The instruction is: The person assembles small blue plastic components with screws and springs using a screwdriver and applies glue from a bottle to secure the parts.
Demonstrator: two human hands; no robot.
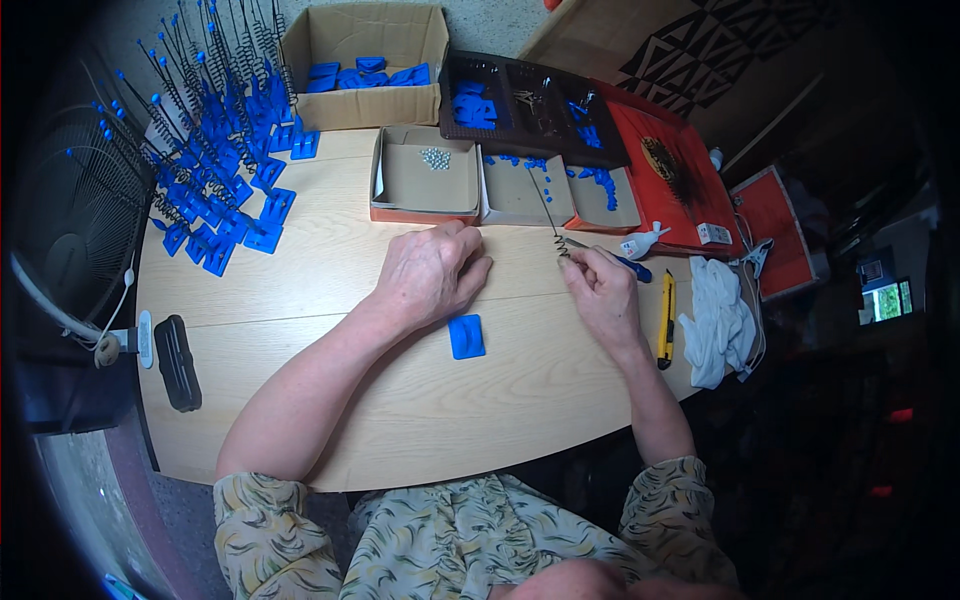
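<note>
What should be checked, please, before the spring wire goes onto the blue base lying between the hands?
1. Spring wire held in right hand: ok, pinched at its coiled end.
2. Blue base within reach: ok, flat on the table, touched by neither hand.
3. Left hand free: cannot tell, fingers curled under.
4. Small beads in stock: ok, a few in the left tray.
5. Yellow knife clear of hands: ok, lies apart to the right.
</note>
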